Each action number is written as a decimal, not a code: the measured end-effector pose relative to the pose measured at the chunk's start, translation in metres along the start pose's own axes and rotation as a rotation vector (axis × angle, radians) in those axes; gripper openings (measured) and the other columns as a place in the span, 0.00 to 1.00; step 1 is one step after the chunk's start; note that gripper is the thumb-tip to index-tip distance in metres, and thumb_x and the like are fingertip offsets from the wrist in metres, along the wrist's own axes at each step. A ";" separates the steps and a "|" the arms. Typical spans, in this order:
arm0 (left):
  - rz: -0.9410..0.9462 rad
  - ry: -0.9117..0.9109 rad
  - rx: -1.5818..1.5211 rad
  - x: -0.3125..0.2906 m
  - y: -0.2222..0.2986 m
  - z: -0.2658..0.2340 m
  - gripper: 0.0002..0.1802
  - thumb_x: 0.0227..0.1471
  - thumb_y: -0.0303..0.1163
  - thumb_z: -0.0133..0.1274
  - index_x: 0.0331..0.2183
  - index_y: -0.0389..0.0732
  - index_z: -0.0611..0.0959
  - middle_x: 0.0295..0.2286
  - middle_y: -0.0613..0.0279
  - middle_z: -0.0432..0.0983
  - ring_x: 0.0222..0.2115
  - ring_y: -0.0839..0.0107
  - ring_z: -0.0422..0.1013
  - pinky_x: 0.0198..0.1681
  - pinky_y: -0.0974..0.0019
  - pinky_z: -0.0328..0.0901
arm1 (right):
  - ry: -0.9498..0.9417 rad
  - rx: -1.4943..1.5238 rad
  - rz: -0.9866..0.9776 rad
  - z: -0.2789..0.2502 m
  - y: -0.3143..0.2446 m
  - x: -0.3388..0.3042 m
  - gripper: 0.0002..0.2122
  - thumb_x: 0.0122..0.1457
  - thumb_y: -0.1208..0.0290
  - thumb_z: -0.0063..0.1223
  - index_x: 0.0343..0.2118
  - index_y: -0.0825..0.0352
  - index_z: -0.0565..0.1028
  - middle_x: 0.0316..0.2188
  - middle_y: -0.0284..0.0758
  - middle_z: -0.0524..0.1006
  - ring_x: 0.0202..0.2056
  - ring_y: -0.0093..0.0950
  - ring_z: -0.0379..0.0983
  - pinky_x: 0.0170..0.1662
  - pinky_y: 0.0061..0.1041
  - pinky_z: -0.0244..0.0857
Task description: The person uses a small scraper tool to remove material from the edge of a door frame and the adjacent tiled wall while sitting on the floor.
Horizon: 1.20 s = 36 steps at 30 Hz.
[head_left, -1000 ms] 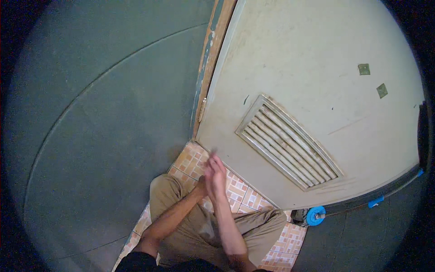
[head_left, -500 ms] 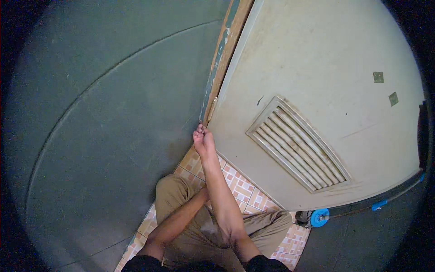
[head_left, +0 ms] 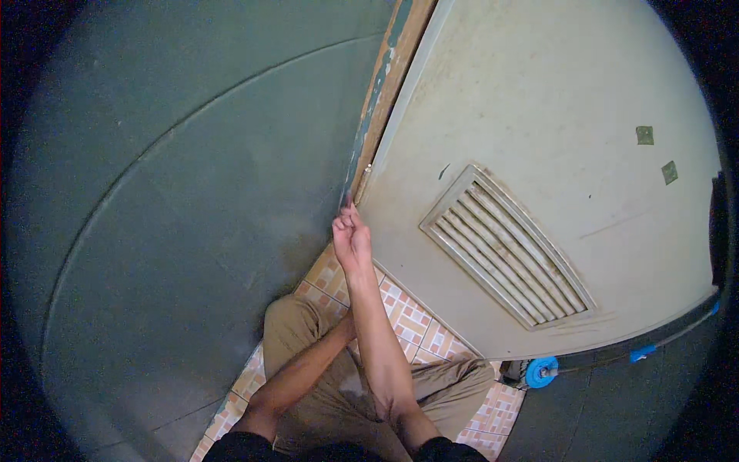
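Observation:
My right hand reaches up to the low end of the wooden door frame, just below the hinge. Its palm faces up and the fingers are curled closed. Something small and dark shows at the fingertips against the frame's edge; its kind is too small to make out. A strip of worn grey-green paint with whitish patches runs along the frame. My left forearm slants over my lap, and its hand is hidden behind my right forearm.
The pale door with a slatted vent stands at the right. A dark grey-green wall rises at the left. Patterned tiles cover the floor around my crossed legs. A blue wheel-like disc sits by the door's lower edge.
My right hand has moved slightly right along the door frame, and its fingers are turned a little. The left forearm stays in nearly the same place.

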<state>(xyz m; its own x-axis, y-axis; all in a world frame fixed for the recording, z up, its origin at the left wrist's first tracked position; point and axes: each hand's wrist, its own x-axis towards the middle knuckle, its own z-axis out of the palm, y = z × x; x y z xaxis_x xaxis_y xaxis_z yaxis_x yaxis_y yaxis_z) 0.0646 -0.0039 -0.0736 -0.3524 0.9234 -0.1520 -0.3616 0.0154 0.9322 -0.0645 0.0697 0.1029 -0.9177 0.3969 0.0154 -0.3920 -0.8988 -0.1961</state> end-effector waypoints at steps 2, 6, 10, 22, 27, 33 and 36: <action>-0.007 0.012 -0.035 -0.003 -0.002 -0.002 0.21 0.50 0.43 0.54 0.44 0.42 0.77 0.42 0.52 0.74 0.43 0.62 0.68 0.50 0.58 0.62 | 0.149 -0.030 -0.005 -0.017 0.006 -0.009 0.07 0.64 0.75 0.39 0.42 0.68 0.68 0.25 0.28 0.68 0.24 0.18 0.60 0.28 0.19 0.56; -0.013 0.010 -0.106 -0.003 -0.003 0.003 0.22 0.50 0.43 0.55 0.45 0.42 0.76 0.43 0.52 0.73 0.43 0.63 0.68 0.50 0.59 0.62 | 0.350 -0.047 0.002 -0.047 0.004 0.002 0.05 0.65 0.74 0.40 0.40 0.65 0.69 0.26 0.29 0.71 0.24 0.19 0.59 0.29 0.21 0.57; -0.020 0.051 -0.182 -0.013 -0.013 -0.005 0.23 0.50 0.44 0.55 0.45 0.42 0.76 0.43 0.52 0.73 0.43 0.64 0.67 0.50 0.60 0.62 | 0.371 -0.026 0.034 -0.029 0.014 0.027 0.03 0.64 0.75 0.41 0.37 0.65 0.68 0.24 0.28 0.70 0.23 0.19 0.59 0.27 0.21 0.56; 0.002 0.065 0.251 -0.005 0.003 0.000 0.24 0.50 0.45 0.54 0.46 0.42 0.76 0.42 0.52 0.74 0.43 0.63 0.68 0.50 0.58 0.62 | 0.352 -0.310 -0.068 -0.027 0.011 -0.027 0.14 0.63 0.74 0.45 0.49 0.74 0.68 0.22 0.28 0.68 0.21 0.17 0.62 0.27 0.16 0.60; 0.099 0.174 0.869 0.007 0.026 0.001 0.24 0.50 0.45 0.54 0.45 0.41 0.76 0.42 0.52 0.74 0.43 0.62 0.69 0.50 0.57 0.63 | 0.320 -1.540 -0.518 -0.030 0.011 -0.032 0.14 0.61 0.73 0.48 0.49 0.69 0.73 0.23 0.39 0.78 0.21 0.25 0.73 0.26 0.26 0.66; 0.057 0.068 1.136 -0.003 0.016 -0.004 0.24 0.50 0.46 0.53 0.45 0.41 0.77 0.41 0.51 0.75 0.43 0.61 0.70 0.49 0.56 0.63 | 0.215 -1.845 -0.859 -0.003 0.010 -0.012 0.15 0.58 0.76 0.50 0.48 0.63 0.76 0.17 0.47 0.71 0.18 0.25 0.68 0.24 0.30 0.63; 0.032 0.029 1.137 -0.005 0.011 0.000 0.24 0.50 0.46 0.53 0.45 0.41 0.77 0.41 0.51 0.75 0.43 0.60 0.70 0.49 0.55 0.64 | 0.200 -1.910 -0.863 0.006 0.005 -0.005 0.14 0.58 0.76 0.50 0.48 0.66 0.76 0.19 0.50 0.73 0.18 0.32 0.71 0.24 0.32 0.64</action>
<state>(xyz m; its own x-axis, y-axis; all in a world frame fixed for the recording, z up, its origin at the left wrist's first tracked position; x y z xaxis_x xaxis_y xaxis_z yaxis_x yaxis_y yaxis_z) 0.0619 -0.0083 -0.0624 -0.3730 0.9205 -0.1162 0.6354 0.3447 0.6910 -0.0619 0.0621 0.1073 -0.5142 0.6353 0.5762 0.0440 0.6905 -0.7220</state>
